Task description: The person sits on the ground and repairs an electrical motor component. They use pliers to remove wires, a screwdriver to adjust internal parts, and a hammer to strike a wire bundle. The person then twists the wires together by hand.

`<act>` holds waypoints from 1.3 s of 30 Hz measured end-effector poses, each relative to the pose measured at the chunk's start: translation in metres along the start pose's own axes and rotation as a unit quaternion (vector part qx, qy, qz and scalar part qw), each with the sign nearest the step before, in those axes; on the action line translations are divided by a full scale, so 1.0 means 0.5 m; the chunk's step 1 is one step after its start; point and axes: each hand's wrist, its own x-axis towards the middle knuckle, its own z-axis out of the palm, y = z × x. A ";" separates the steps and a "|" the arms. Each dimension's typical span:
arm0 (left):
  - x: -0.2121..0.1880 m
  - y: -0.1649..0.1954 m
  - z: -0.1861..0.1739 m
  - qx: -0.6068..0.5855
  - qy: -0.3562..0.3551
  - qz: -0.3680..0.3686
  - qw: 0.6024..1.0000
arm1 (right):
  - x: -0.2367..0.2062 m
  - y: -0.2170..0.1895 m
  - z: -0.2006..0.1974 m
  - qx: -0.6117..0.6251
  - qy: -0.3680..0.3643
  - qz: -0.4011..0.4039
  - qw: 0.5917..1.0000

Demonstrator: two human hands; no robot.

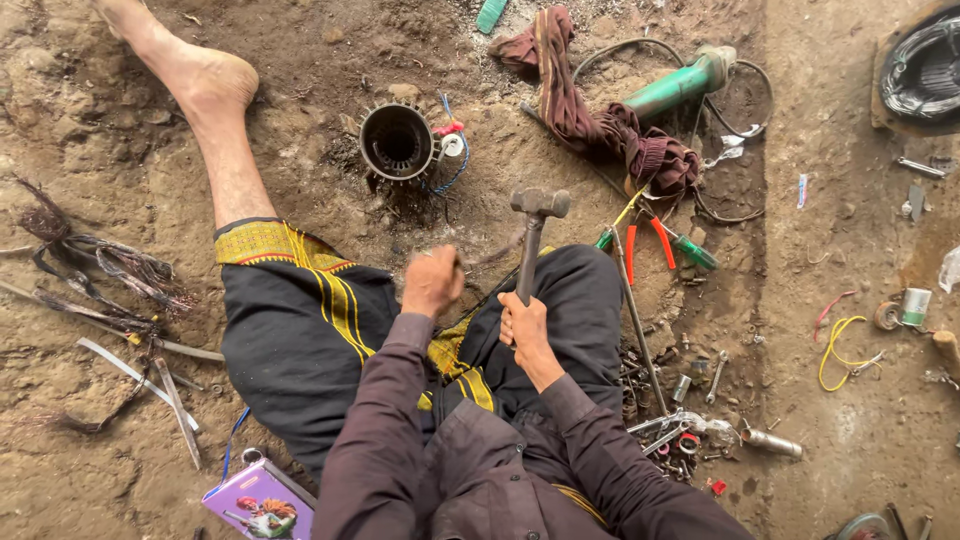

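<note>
- The right hand (524, 325) has its fingers wrapped tight round the lower end of a dark-handled steel sledge hammer (535, 235), whose blocky head is raised above the knees and points toward the ground ahead.
- The left hand (432, 282) is balled in a fist, its fingers pressed together round something small and pale that pokes out at the top; it is too blurred to tell what it is, perhaps a punch or chisel.
- Risk, as I judge it: the left fist sits just beside the hammer's line of fall, so a strike that glances off would land on the knuckles.
- The grip is low on the handle, so the heavy head could twist or slip if the palm is dusty.
- The dark trouser legs with yellow striping (300, 325) lie right under both hands; a missed blow could meet a thigh.
- Beyond them, a round, finned metal motor housing (397, 141) with blue and red wires stands on the dirt floor (100, 120), near but apart from the hammer head; chips could fly from it toward the bare foot (205, 75).
- Red-handled pliers (645, 240), a green angle grinder (680, 82) and loose small parts lie to the right, where a recoiling elbow could scatter them.
</note>
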 end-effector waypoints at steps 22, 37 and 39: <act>-0.049 0.021 -0.013 0.023 -0.045 -0.162 0.985 | 0.010 0.002 -0.085 0.013 0.004 -0.021 1.000; 0.049 0.010 -0.012 0.260 0.029 -0.075 0.962 | -0.011 -0.043 -0.001 -0.076 0.009 -0.112 0.991; 0.049 0.012 -0.014 0.267 0.020 -0.079 0.960 | -0.004 -0.040 0.022 -0.170 0.035 -0.168 0.970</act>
